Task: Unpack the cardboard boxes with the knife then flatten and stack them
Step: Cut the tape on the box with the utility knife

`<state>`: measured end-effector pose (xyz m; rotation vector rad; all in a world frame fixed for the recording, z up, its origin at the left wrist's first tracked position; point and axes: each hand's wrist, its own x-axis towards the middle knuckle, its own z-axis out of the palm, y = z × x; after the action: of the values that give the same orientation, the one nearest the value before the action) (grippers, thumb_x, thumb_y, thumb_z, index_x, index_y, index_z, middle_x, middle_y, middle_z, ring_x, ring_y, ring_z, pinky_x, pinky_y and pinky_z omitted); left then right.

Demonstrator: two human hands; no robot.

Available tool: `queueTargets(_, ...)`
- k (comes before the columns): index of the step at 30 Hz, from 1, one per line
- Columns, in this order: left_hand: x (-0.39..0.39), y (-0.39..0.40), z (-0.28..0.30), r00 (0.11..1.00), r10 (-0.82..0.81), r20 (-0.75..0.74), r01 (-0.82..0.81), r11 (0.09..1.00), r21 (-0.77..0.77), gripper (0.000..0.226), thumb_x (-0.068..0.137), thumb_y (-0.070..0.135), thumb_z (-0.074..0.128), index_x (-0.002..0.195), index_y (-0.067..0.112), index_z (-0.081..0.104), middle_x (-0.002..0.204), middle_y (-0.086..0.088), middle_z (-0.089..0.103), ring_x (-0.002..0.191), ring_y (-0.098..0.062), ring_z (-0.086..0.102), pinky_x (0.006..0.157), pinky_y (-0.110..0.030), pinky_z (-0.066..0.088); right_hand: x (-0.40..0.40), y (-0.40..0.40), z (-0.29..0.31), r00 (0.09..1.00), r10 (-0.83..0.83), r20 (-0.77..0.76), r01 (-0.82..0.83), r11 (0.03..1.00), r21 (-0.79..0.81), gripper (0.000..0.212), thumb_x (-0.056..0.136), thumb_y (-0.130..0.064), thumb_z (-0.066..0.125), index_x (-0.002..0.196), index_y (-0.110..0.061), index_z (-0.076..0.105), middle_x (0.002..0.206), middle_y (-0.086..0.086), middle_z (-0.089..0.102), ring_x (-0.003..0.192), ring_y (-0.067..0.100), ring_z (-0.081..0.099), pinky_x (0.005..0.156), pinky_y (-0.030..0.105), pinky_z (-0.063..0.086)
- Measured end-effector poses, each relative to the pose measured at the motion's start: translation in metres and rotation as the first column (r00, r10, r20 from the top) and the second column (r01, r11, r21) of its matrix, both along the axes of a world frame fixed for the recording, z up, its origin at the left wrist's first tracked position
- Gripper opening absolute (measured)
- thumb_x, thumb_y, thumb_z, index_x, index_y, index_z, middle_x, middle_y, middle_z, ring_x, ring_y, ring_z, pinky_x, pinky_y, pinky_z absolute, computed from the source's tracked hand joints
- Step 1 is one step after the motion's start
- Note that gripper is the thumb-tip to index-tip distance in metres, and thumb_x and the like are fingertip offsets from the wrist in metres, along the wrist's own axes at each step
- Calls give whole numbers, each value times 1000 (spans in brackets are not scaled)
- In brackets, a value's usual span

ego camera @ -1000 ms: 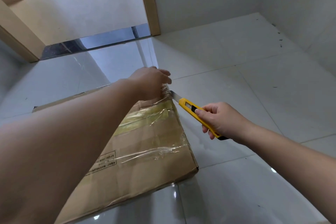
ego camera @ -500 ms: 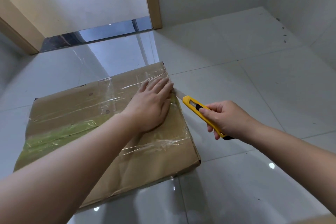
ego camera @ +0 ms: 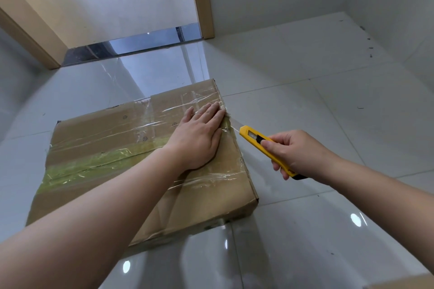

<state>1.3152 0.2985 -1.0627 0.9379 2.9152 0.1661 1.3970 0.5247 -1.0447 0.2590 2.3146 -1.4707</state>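
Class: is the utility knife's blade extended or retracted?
Extended: a bare blade juts from the yellow utility knife, held by the right hand, toward the cardboard box edge.

left hand [ego camera: 199, 135] flat, right hand [ego camera: 297, 153] curled

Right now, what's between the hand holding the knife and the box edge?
In the head view, only the yellow knife itself: its bare blade reaches from the right hand to the taped edge of the cardboard box, above bare floor tile.

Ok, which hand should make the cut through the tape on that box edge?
Right. The right hand already grips the yellow knife, blade at the box's right edge. The left hand lies flat, pressing the box top.
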Motion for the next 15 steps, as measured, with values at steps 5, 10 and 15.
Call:
queueTargets(5,1,0,2,1000,-8,-1,8,1000,8,54,101,38,19,152,24,15,159,2,11,147,-13,3,119,-39,-1,7,5,0,1000,-8,26,10,999,-48,25,97,-33,53,91,-14,68,55,4,61,44,19,55,48,28,50)
queueTargets(10,1,0,2,1000,-2,-5,2,1000,7,53,101,37,20,152,24,16,159,2,12,147,-14,4,119,-39,-1,2,0,2,1000,-1,18,1,999,-32,27,97,-33,53,90,-11,68,56,4,62,44,20,54,48,29,50)
queueTargets(15,1,-1,2,1000,-3,-6,3,1000,10,53,101,37,20,152,25,16,159,3,12,147,-13,4,119,-39,-1,4,-4,-2,1000,24,10,-24,999,-32,27,97,-33,51,91,-12,67,56,3,62,45,19,55,48,28,50)
